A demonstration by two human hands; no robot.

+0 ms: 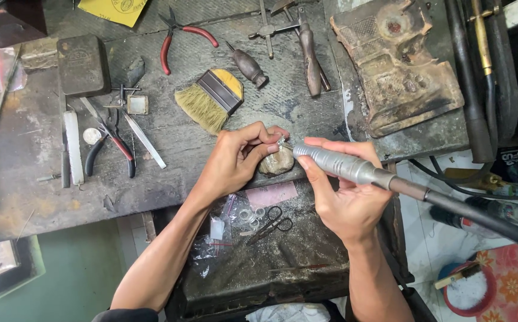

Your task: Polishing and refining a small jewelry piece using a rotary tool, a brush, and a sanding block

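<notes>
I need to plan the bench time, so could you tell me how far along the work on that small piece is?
Done: tools are laid out, pliers and brush set aside. In hand: the left hand pinches a small shiny piece against the bench peg while the right hand holds the rotary handpiece to it. How much shaping remains cannot be told.

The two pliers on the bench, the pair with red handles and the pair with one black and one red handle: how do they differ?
The red-handled pliers lie at the far edge of the bench, above the brush; the black-and-red pliers lie nearer, left of the left hand. The red-handled pliers have two matching handles, the other pair two different colours. Jaws of the first point away, handles spread towards the person; so do the second's. Both lie flat, untouched.
</notes>
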